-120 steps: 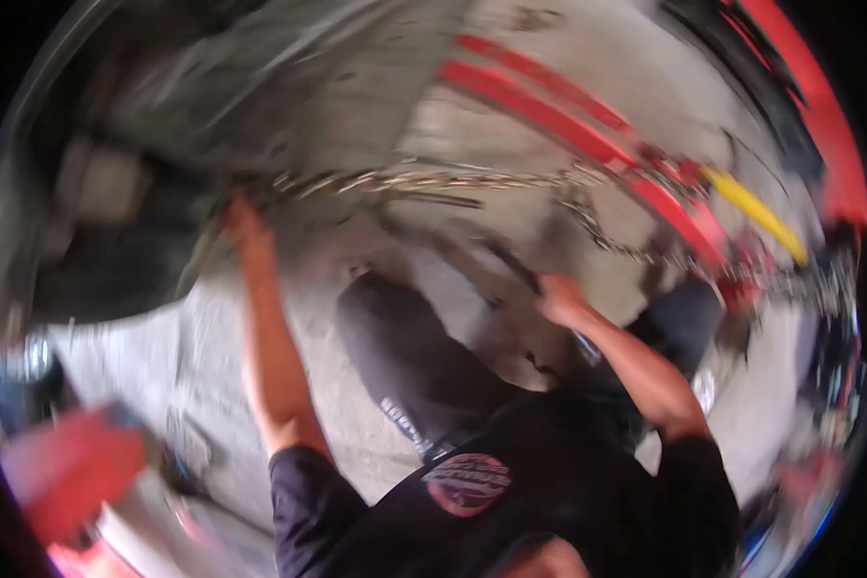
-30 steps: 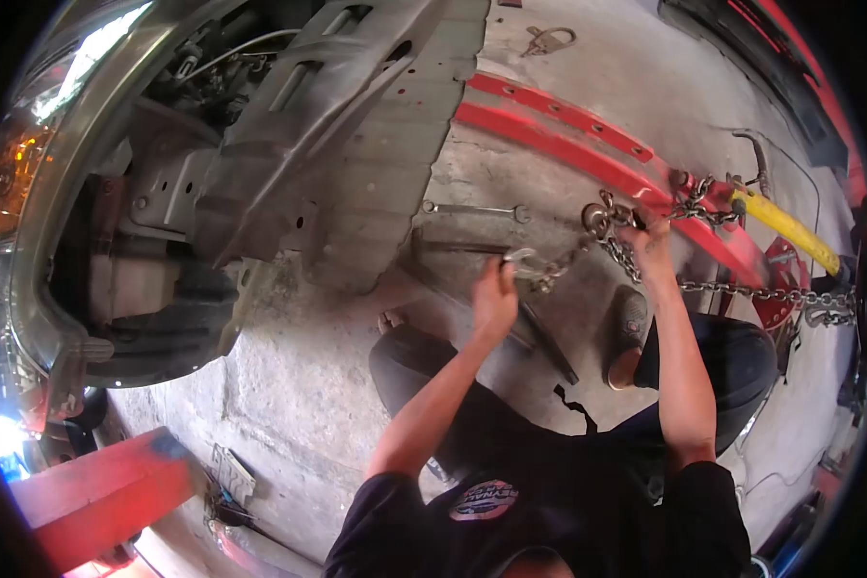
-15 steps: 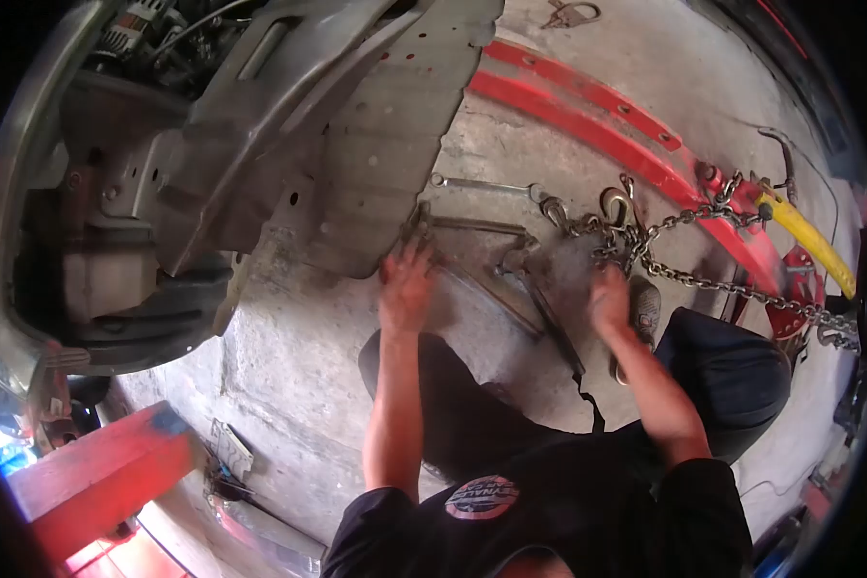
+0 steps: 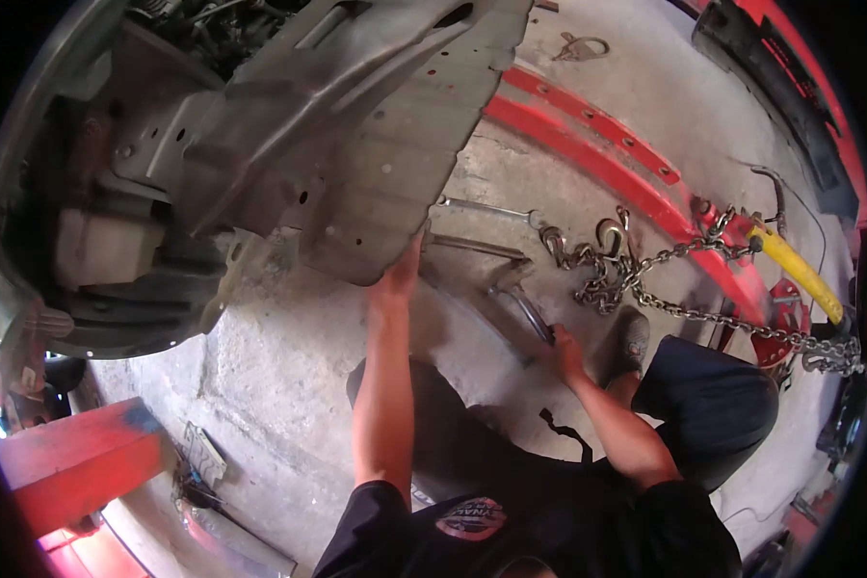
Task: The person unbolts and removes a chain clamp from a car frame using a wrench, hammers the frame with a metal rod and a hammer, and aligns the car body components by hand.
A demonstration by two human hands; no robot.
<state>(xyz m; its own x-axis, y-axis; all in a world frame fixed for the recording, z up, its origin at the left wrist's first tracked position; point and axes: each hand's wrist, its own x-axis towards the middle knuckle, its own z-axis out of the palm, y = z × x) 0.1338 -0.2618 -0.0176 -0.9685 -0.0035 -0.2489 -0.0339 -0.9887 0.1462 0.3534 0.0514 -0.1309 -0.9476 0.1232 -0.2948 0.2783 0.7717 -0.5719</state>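
Observation:
My right hand (image 4: 567,354) is wrapped around the handle of a hammer (image 4: 524,303), whose head rests low over the concrete floor, pointing away from me. My left hand (image 4: 393,284) is at the lower corner of a grey car body panel (image 4: 380,183). Its fingers are mostly hidden at the panel's edge, so their grip does not show. Just right of that hand lies a metal bar (image 4: 472,247), with a combination wrench (image 4: 491,210) beyond it. A second, flatter bar (image 4: 482,323) lies on the floor between my hands.
A heavy chain with hooks (image 4: 636,275) lies to the right, running to a red steel beam (image 4: 607,154) and a yellow bar (image 4: 801,257). The car body (image 4: 29,193) fills the left side. Another red beam (image 4: 82,462) stands at lower left.
My right hand has moved from beside the chain to the hammer and closed on its handle. My left hand has shifted slightly, its fingers now less visible at the panel edge.

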